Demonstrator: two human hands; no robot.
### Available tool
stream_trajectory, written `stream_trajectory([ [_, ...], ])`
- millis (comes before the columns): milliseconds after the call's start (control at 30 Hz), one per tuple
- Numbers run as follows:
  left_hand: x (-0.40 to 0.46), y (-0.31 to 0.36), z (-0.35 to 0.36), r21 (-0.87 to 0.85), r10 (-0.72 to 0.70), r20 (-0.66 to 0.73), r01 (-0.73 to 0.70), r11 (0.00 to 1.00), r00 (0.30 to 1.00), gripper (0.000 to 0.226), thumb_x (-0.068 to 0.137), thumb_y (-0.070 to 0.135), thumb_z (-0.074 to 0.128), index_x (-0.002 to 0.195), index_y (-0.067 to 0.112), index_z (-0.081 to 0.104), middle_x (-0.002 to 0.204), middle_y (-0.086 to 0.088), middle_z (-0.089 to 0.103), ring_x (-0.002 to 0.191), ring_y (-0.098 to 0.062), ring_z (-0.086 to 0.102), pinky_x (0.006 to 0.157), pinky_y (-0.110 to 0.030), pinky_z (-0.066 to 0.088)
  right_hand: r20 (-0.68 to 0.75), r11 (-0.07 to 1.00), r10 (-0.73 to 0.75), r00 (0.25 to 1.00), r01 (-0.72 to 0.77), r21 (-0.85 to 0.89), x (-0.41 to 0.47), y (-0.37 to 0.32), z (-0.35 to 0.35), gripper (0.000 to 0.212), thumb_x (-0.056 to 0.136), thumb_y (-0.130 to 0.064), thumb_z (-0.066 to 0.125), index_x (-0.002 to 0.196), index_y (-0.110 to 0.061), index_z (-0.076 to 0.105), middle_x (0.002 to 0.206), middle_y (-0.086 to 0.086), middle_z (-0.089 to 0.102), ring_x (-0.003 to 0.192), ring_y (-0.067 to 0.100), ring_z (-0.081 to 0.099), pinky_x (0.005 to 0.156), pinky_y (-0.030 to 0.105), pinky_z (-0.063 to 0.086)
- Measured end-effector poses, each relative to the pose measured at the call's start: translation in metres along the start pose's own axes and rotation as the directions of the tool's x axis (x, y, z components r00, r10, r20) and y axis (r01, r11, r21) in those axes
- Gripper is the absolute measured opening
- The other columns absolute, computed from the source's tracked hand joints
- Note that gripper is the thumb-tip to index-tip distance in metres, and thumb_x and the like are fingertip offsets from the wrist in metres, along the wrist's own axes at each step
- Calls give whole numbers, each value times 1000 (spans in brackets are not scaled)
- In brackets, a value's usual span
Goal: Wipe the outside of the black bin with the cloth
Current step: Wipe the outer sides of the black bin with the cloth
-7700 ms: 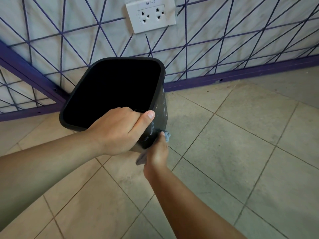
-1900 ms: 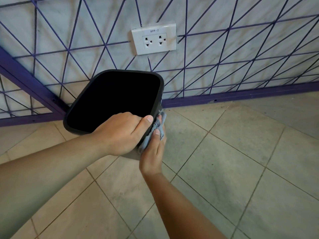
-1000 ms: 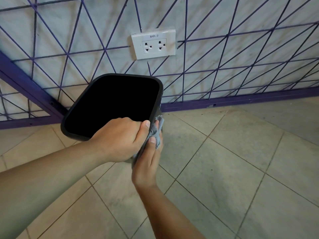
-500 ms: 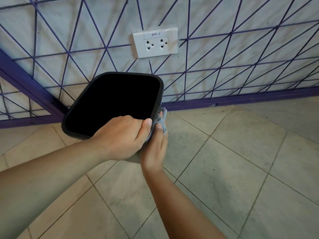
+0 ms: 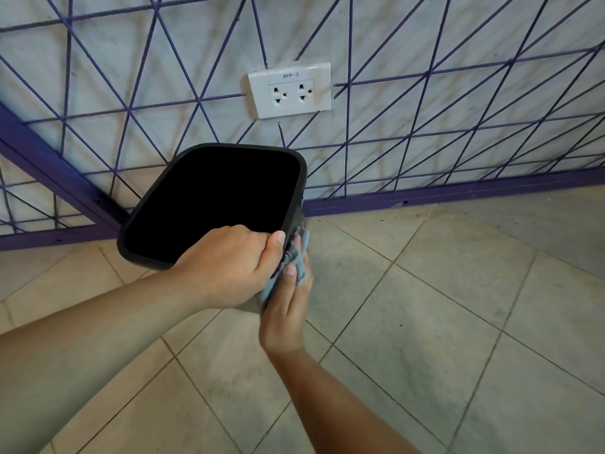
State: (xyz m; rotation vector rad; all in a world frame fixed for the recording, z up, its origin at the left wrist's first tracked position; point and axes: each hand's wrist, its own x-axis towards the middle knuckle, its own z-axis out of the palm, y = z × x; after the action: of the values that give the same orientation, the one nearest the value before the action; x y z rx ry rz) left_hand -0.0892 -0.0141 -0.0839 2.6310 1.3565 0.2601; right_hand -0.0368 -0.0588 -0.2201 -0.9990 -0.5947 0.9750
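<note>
The black bin (image 5: 296, 178) is held off the tiled floor (image 5: 442, 322), tilted so its dark opening faces the camera, close in front of the wall (image 5: 425, 44) with its purple lattice and a white double socket (image 5: 290, 90). The left hand (image 5: 226, 267) grips the near rim, fingers curled over the edge and thumb along the corner, which seems meant to steady the bin and turn its right side toward the other hand. The right hand (image 5: 288, 306) presses a blue-grey cloth (image 5: 299, 253) against that outer side just below the rim, fingers closed on the bunched fabric. The wiping looks under way on this face. The floor to the right lies open for the elbow to swing, while the purple skirting (image 5: 458, 194) behind the bin limits pushing forward.
</note>
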Motion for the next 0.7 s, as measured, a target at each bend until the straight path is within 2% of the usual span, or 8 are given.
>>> stream_trajectory([
  [67,1,2,0,2,-15,0,15,1000,1000,51,104,39,17,58,27,36,48,5,43,45,-11,46,51,-32,30,-57,989,132,990,-128,70,14,2,-2,79,93,-67,47,161,-28,48,165,4,56,160,19,50,138,49,37],
  [133,2,1,-1,-6,-28,19,28,1000,999,50,102,40,21,56,27,36,49,5,44,47,-11,45,54,-34,30,-12,989,131,991,-130,76,19,-6,4,90,93,-68,47,170,-20,45,174,2,49,166,14,42,141,44,31],
  [233,2,-2,-1,-6,-26,28,26,1000,999,50,103,40,22,57,29,39,53,5,50,51,-11,51,56,-32,34,17,997,75,997,-75,7,8,-13,11,84,101,-65,40,172,-20,42,179,-3,42,169,7,35,141,36,27],
  [333,3,1,-1,-16,-21,19,21,1000,1000,50,103,40,23,56,28,37,50,5,47,47,-11,48,51,-29,30,-66,994,109,992,-108,11,21,-10,7,74,103,-61,42,168,-24,45,175,3,48,162,2,45,134,28,39],
  [433,3,-1,-1,-30,-39,35,40,999,999,52,102,41,22,56,26,41,51,4,49,50,-11,50,56,-34,34,-23,996,86,996,-86,-29,23,-27,13,91,96,-67,38,170,-16,48,178,3,45,168,12,37,141,40,30],
  [567,4,-5,-1,-45,-52,75,56,997,996,54,98,46,19,61,24,51,56,3,58,56,-14,58,60,-35,43,7,995,36,999,-35,-95,2,-27,15,70,107,-61,36,169,-30,44,177,-3,46,168,14,38,142,49,28],
  [633,5,-4,-1,-60,-42,62,46,997,997,54,101,45,21,60,23,50,54,3,56,54,-12,56,57,-34,40,-10,980,-19,1000,17,-197,4,-18,9,54,112,-54,32,164,-42,40,173,-8,47,167,15,39,141,49,29],
  [700,3,-5,-3,-77,-39,36,42,996,999,55,106,39,28,55,25,41,49,3,48,48,-11,50,53,-29,32,18,963,22,1000,-16,-270,10,-3,-5,50,110,-56,31,158,-50,39,168,-8,50,162,15,43,139,47,32],
])
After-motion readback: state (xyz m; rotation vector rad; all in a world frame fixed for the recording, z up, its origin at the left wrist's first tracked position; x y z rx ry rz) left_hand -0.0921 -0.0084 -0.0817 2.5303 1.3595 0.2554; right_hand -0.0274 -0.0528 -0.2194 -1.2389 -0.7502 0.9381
